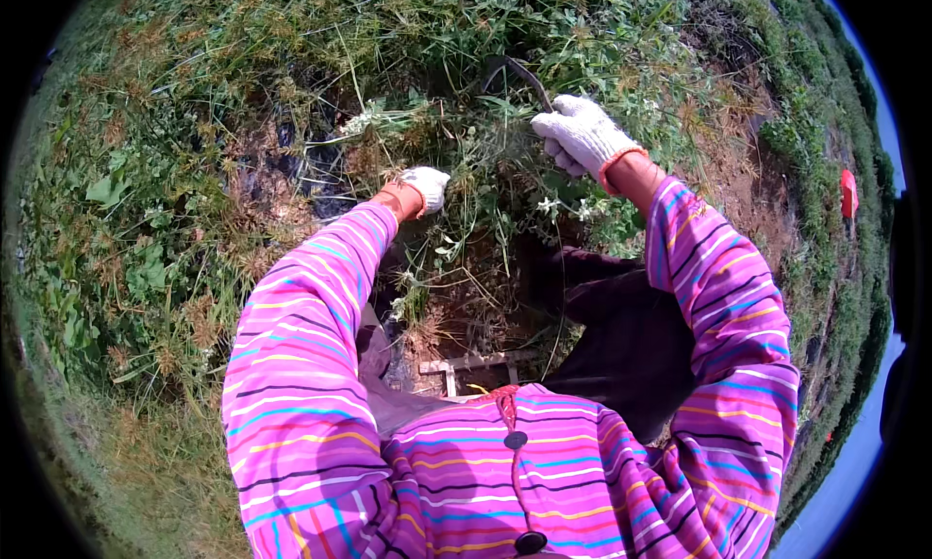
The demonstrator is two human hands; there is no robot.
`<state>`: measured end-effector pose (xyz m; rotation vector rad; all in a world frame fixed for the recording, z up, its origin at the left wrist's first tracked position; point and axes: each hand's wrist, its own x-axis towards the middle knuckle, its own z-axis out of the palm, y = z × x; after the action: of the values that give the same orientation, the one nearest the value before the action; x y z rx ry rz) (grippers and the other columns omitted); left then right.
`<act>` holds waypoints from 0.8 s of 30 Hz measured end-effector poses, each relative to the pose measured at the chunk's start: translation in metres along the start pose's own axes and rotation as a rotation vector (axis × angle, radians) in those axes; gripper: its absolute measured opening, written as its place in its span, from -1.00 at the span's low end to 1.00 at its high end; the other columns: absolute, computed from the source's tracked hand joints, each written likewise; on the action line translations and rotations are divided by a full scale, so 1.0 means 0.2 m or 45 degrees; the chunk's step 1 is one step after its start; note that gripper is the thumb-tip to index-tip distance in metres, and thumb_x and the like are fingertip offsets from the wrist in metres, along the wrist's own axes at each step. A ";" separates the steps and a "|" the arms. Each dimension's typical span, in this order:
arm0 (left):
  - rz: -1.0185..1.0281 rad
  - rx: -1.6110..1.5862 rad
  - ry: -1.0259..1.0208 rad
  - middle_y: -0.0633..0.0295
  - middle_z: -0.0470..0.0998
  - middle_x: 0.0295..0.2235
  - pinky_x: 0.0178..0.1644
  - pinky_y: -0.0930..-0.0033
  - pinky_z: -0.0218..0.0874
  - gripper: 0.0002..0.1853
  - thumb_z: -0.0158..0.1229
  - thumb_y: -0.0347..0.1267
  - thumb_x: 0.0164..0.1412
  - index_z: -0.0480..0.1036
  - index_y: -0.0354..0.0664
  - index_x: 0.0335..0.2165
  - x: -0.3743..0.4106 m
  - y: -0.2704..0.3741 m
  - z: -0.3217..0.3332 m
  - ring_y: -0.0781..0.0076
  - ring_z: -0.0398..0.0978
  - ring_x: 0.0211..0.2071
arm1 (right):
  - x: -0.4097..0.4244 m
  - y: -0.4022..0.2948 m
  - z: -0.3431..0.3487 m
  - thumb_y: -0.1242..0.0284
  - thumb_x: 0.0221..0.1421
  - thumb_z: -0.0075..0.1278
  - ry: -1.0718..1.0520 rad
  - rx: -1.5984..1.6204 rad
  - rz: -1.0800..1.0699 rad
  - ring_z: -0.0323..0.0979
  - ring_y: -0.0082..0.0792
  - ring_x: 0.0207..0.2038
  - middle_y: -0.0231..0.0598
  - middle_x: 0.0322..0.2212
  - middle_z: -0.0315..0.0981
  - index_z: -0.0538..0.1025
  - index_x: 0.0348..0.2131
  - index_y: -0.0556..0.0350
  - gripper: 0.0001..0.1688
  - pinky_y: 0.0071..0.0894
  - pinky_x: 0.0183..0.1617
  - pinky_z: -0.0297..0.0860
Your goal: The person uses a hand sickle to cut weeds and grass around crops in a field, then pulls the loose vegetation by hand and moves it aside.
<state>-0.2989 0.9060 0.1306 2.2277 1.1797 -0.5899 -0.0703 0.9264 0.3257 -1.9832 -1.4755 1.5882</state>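
My right hand (585, 138), in a white knitted glove with an orange cuff, is closed round the handle of a sickle. The curved dark blade of the sickle (534, 81) reaches up and left into the green weeds (466, 71); its tip lies in shadow among the leaves. My left hand (431, 188), gloved likewise, is curled low among grass stems left of the sickle. Its fingers are turned away, so whether stems are in its grasp is hidden. Pale cut-looking stems (364, 122) lie above it, and small white flowers (547, 206) stand below my right hand.
Dark plastic film (291, 151) shows between weeds at left. Bare reddish soil (764, 195) runs along the right. Between my legs is a light-coloured slatted frame (477, 362). A red object (849, 193) stands farther right among crop rows.
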 end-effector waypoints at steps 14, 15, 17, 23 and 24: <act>0.193 -1.745 0.145 0.12 0.50 -0.32 -0.39 0.30 0.39 -0.76 -0.03 -0.33 0.17 0.41 -0.19 -0.22 -0.11 0.04 -0.78 0.22 0.51 -0.32 | 0.13 0.38 -0.04 0.29 0.06 -0.06 -0.482 -0.518 0.075 0.34 -0.46 -0.72 -0.30 -0.69 0.34 0.37 -0.37 0.18 -0.71 -0.43 -0.74 0.25; 0.255 -2.295 0.273 0.14 0.49 -0.31 -0.41 0.33 0.40 -0.78 -0.06 -0.34 0.21 0.40 -0.19 -0.22 -0.04 -0.08 -0.75 0.24 0.51 -0.31 | 0.12 0.39 -0.04 0.29 0.06 -0.06 -0.503 -0.500 0.069 0.34 -0.46 -0.73 -0.30 -0.70 0.34 0.37 -0.36 0.19 -0.71 -0.42 -0.74 0.25; 0.262 -2.456 0.527 0.09 0.47 -0.29 -0.41 0.29 0.40 -0.78 -0.03 -0.35 0.21 0.39 -0.24 -0.23 0.06 -0.11 -0.74 0.18 0.50 -0.30 | 0.18 0.66 -0.06 0.19 0.05 -0.10 -0.299 -1.047 -0.543 0.44 0.00 -0.30 0.06 -0.39 0.44 0.36 -0.19 0.27 -0.51 -0.15 -0.23 0.35; 0.140 -1.614 0.551 0.14 0.46 -0.20 -0.25 0.34 0.38 -0.73 0.01 -0.36 0.15 0.40 -0.25 -0.18 0.31 0.10 -0.61 0.26 0.46 -0.23 | 0.10 0.60 -0.05 0.16 0.08 -0.15 -0.477 -1.009 -0.264 0.36 0.10 -0.15 0.16 -0.27 0.40 0.34 -0.12 0.27 -0.46 -0.13 -0.08 0.28; 0.173 -1.162 0.600 0.08 0.45 -0.16 -0.20 0.29 0.36 -0.69 0.01 -0.31 0.13 0.40 -0.23 -0.17 0.39 0.11 -0.58 0.17 0.45 -0.21 | 0.09 0.63 -0.04 0.17 0.09 -0.16 -0.401 -0.996 -0.403 0.37 0.10 -0.18 0.14 -0.30 0.41 0.34 -0.13 0.26 -0.48 -0.11 -0.10 0.28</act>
<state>-0.2266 1.0179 0.1772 1.6302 1.1637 0.4931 0.0062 0.8830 0.2331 -1.6953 -2.6982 1.3366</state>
